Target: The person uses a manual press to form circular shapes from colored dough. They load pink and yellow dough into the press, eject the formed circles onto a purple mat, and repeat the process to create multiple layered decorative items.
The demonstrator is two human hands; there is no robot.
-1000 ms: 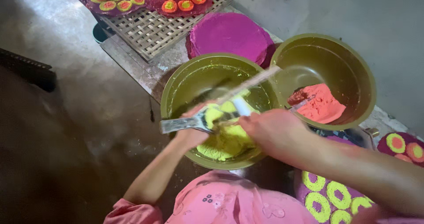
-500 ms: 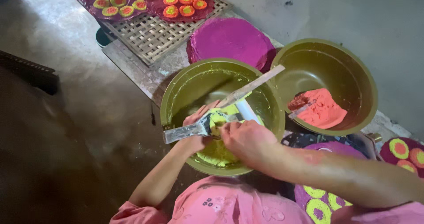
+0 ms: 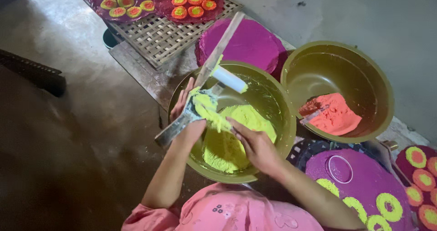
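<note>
Head camera view: a long flat metal blade (image 3: 200, 83) smeared with yellow-green paste (image 3: 207, 110) is held at a slant over a large olive-coloured basin (image 3: 273, 99), its upper end pointing to the far right and its lower end sticking out past the basin's left rim. The left hand (image 3: 185, 117) has its fingers closed around the blade's lower part, palm under the metal. The right hand (image 3: 255, 144) reaches in from the near right, its fingers extended and held together, their tips pressed on the paste at the blade; it grips nothing. A short white tube (image 3: 230, 78) lies against the blade just above the paste. More of the same yellow-green paste is heaped on the basin's floor. To the right, touching rims, sits a second olive basin (image 3: 378, 94) holding orange-red paste (image 3: 332, 115) with a small scraper in it. Beyond both basins lies a round magenta disc (image 3: 248, 42), and farther left a woven bamboo tray (image 3: 159, 37) carries sheets of small round yellow and orange pieces (image 3: 191, 1). At near right a purple sheet (image 3: 355, 181) bears yellow-green rings. The person's pink sleeve (image 3: 227, 210) fills the near edge.
</note>
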